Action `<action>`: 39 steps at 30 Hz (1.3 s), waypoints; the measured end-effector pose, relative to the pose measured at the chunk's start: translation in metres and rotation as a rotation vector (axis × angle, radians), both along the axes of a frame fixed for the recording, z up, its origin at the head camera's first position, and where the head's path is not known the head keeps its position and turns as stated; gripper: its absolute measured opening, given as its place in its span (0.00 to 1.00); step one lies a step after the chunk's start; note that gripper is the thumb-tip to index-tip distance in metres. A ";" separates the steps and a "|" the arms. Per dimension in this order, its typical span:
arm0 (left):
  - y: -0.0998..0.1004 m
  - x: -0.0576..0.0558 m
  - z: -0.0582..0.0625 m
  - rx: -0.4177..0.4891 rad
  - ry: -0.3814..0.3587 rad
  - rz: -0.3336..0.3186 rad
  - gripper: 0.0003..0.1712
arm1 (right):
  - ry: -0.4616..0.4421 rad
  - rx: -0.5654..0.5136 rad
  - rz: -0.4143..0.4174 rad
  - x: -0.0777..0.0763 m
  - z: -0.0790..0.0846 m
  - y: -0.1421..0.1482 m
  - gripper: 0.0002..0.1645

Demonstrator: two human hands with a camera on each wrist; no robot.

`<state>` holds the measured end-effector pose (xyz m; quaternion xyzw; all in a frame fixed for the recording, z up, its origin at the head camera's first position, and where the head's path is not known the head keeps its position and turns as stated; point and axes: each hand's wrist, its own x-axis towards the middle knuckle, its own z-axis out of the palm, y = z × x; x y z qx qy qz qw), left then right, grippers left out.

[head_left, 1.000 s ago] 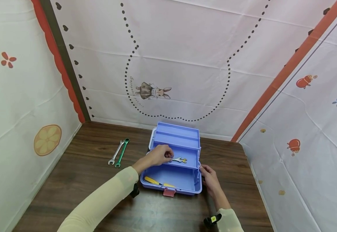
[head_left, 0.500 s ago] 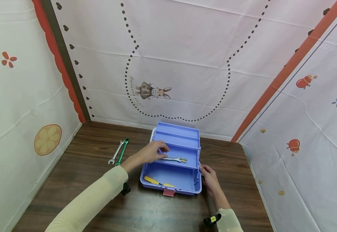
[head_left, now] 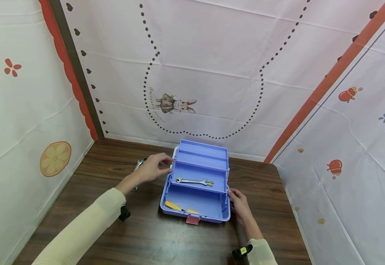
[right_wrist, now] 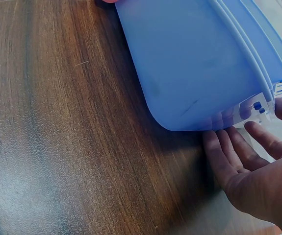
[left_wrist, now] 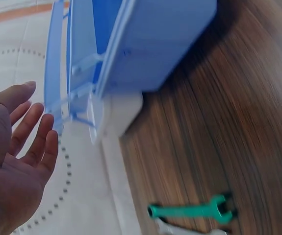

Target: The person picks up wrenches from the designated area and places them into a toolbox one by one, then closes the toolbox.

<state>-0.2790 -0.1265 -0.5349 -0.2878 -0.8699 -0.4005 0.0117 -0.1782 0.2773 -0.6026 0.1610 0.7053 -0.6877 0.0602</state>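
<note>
Our blue tiered toolbox (head_left: 207,201) sits on the dark wooden table (head_left: 165,243), patterned cloth (head_left: 205,62) behind; our left hand (head_left: 153,168) spreads empty beside it, our right hand (head_left: 241,207) touches it, fingers extended.

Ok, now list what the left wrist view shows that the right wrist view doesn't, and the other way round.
Only the left wrist view: the left hand, holding nothing, a green wrench, part of a silver wrench beside it, and a dotted line on white cloth.

Only the right wrist view: the right hand, its fingers against the blue toolbox, and a cropped reddish bit at the top edge, too little to identify.

Both: the blue toolbox and the wooden table.
</note>
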 end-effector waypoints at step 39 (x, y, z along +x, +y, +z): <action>-0.121 -0.002 -0.084 0.004 -0.144 0.426 0.31 | -0.017 0.025 -0.016 -0.004 0.001 0.000 0.23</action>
